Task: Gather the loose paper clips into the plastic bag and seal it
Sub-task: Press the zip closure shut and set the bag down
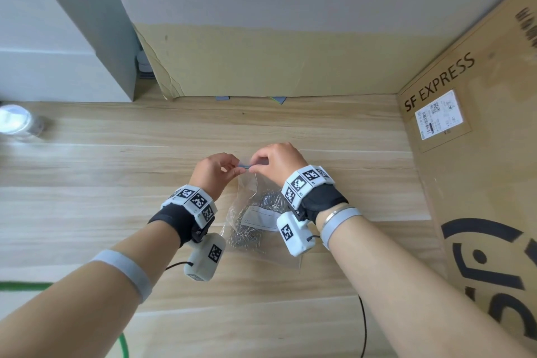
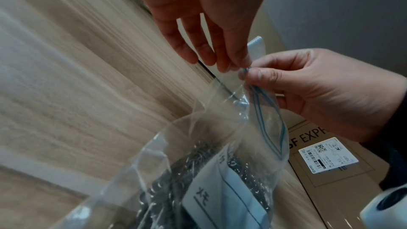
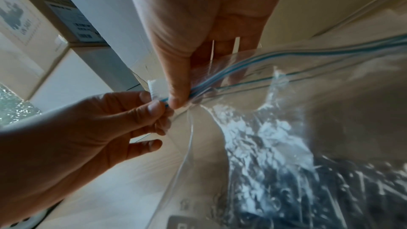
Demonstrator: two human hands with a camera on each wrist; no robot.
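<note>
The plastic bag (image 1: pixel 255 212) lay on the wooden table (image 1: pixel 116 183), right between my two wrists. It was see-through and had a white label (image 1: pixel 261 219) on its front. The paper clips (image 1: pixel 247 238) were heaped inside it, a shiny grey pile in the lower part. I saw no loose clips on the wood around it.

The top of the bag was lifted up off the table. A blue zip strip (image 2: pixel 262 111) ran along the bag's mouth. In the left wrist view the two blue lines stood a little apart lower down, so that part of the mouth was not pressed shut.

My left hand (image 1: pixel 216 173) pinched one end of the strip between thumb and fingers. My right hand (image 1: pixel 277 161) pinched the strip just beside it, thumb on the near side and fingers behind. The two hands were almost touching.

A big brown box (image 1: pixel 479 154) with "SF EXPRESS" on it stood at the right. Brown cardboard (image 1: pixel 261 61) leaned on the wall behind. A clear round jar (image 1: pixel 17 122) sat far off at the left edge.
</note>
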